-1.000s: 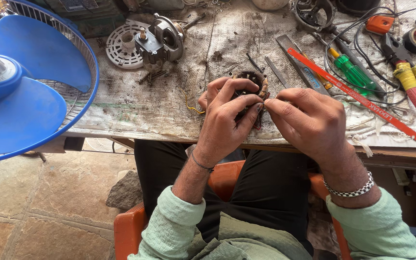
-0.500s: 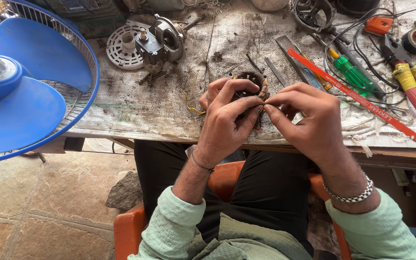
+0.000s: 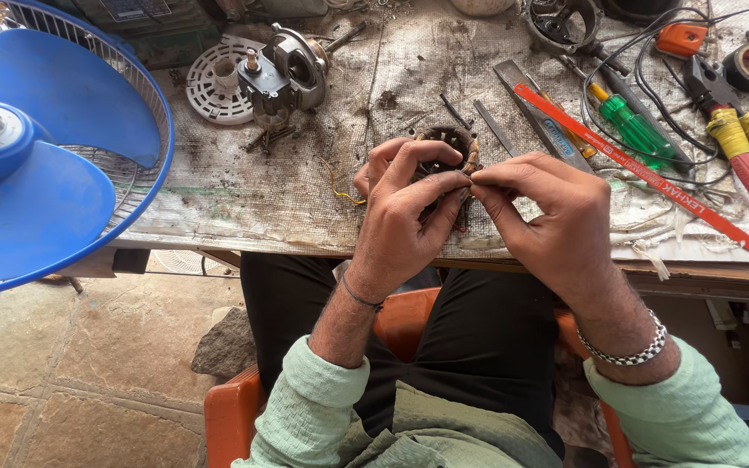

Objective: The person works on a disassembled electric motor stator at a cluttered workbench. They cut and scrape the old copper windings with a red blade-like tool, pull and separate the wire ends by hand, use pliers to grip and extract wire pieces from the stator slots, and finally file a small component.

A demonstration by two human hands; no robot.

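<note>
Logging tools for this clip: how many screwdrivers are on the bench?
1: a green-handled screwdriver lies right of the hands, beside the orange hacksaw blade. Others may hide under the cables.

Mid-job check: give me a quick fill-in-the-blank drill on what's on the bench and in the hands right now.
1. Both hands hold the round wound coil over the bench's ____ edge.
2. The fan blades at left are ____ in colour.
3. The screwdriver right of the hands has a ____ handle.

Missing words: near; blue; green
</note>
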